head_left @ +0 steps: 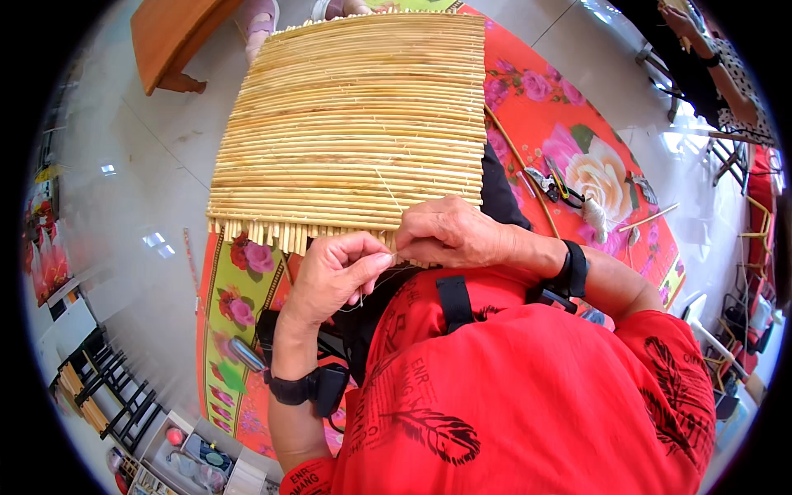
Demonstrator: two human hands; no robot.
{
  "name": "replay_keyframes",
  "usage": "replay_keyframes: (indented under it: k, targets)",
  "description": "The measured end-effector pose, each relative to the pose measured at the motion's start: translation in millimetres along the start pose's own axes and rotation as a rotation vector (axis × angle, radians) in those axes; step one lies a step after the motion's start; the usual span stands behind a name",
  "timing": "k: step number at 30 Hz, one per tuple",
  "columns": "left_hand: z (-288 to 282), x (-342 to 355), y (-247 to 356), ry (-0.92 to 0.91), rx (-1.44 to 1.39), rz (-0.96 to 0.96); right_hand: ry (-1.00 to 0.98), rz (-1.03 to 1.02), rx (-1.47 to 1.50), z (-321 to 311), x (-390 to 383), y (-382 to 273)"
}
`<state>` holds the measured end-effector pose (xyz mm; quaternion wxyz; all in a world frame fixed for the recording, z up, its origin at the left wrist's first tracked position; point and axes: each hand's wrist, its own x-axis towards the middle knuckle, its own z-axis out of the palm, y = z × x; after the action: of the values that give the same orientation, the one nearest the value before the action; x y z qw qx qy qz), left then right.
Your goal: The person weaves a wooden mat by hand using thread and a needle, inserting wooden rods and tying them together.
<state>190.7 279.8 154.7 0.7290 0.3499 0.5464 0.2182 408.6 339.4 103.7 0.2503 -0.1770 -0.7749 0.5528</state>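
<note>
A mat of pale yellow stalks, laid side by side and stitched across with thin thread, spreads out before me. Shorter stalk ends stick out below its near edge. My left hand is closed in a pinch at that edge, with a fine pale thread trailing from its fingers. Close against it, my right hand pinches too, its fingertips partly hidden. A strand runs from there up over the mat.
Beneath the mat lies a red floral cloth. Scissors, a whitish thread bundle and loose stalks rest on it at right. A wooden stool stands far left. Another person sits far right.
</note>
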Motion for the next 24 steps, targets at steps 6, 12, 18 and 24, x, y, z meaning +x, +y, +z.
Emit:
replay_keyframes:
  k: [6, 12, 18, 24]
  targets:
    - [-20.1, 3.1, 6.8, 0.045, -0.141, 0.06, -0.025, 0.069, 0.105, -9.0, -3.5, -7.1]
    - [-22.4, 13.0, 6.0, 0.039, -0.387, 0.379, 0.079, 0.047, 0.24, -23.9, 3.9, -25.6]
    - [24.8, 28.6, 2.3, 0.153, -0.087, 0.713, 0.172, 0.249, 0.563, -27.6, 2.6, -32.5]
    - [41.4, 36.0, -8.4, 0.342, 0.068, 0.849, 0.349, 0.503, 1.191, -10.1, -0.6, -28.5]
